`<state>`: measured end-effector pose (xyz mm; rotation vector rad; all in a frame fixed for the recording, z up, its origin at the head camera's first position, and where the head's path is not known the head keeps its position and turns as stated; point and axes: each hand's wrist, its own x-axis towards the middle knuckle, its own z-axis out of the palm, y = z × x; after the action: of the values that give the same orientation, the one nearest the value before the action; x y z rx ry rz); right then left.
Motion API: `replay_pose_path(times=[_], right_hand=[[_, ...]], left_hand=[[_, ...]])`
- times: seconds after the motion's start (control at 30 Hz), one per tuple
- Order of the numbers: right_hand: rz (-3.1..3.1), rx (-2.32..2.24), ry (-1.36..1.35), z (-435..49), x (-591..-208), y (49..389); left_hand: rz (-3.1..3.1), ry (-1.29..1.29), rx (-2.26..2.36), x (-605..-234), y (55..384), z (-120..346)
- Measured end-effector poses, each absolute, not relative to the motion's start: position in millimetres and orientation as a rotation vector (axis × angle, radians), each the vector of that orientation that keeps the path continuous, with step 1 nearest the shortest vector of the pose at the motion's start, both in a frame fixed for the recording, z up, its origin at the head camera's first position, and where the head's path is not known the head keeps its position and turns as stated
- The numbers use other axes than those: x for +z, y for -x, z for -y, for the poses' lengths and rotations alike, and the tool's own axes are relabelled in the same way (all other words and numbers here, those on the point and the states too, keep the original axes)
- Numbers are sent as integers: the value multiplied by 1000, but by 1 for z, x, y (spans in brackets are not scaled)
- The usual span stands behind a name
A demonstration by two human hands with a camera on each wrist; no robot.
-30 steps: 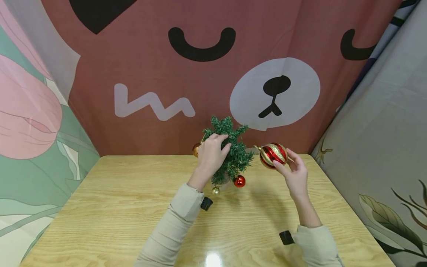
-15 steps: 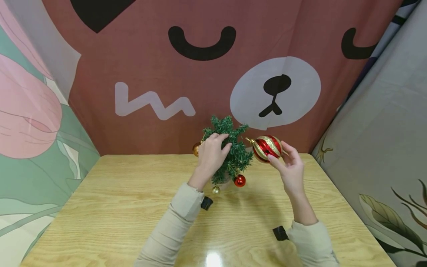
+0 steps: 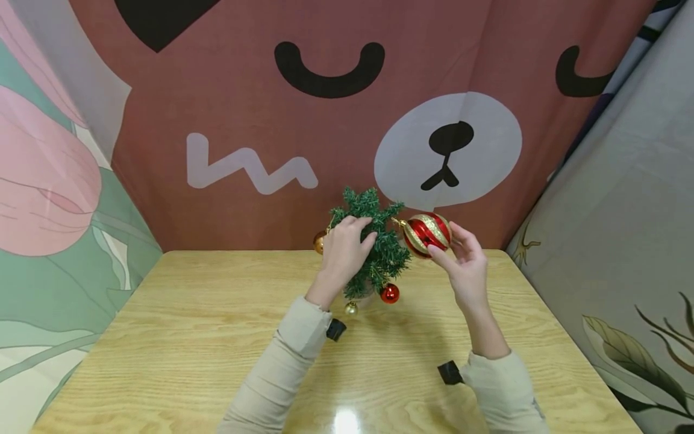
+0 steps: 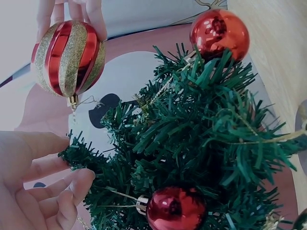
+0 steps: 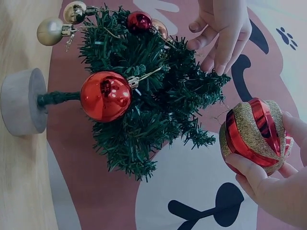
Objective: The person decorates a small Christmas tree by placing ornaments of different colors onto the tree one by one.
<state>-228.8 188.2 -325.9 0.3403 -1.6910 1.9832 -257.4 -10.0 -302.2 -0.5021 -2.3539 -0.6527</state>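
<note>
A small artificial Christmas tree (image 3: 383, 253) stands on a round base (image 5: 23, 101) at the table's far side. My left hand (image 3: 344, 250) is at its top; in the left wrist view its bent fingers (image 4: 45, 167) hold a branch tip. A large red-and-gold striped bauble (image 3: 426, 235) is held up at the tree's right by my right hand (image 3: 470, 268), thumb on the near side and fingers behind. Its gold cap and hanging loop point toward the branches, close to them in the head view. A shiny red bauble (image 5: 105, 97) hangs low on the tree.
Smaller baubles also hang on the tree: a dark red bauble (image 4: 175, 208), a pale gold bauble (image 5: 50, 31) and an orange-gold bauble (image 3: 318, 242). The wooden table (image 3: 206, 337) meets a printed curtain (image 3: 244, 229) behind the tree.
My right hand has carried the striped bauble left and slightly up, bringing its cap up to the branches. The left hand has stayed in place at the treetop.
</note>
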Motion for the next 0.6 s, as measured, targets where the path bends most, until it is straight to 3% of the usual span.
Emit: replay_pose_path(times=[0.6], right_hand=[[1683,2013,-394,-181,-321,232]], left_hand=[[2339,492,-670,-302,258,9]])
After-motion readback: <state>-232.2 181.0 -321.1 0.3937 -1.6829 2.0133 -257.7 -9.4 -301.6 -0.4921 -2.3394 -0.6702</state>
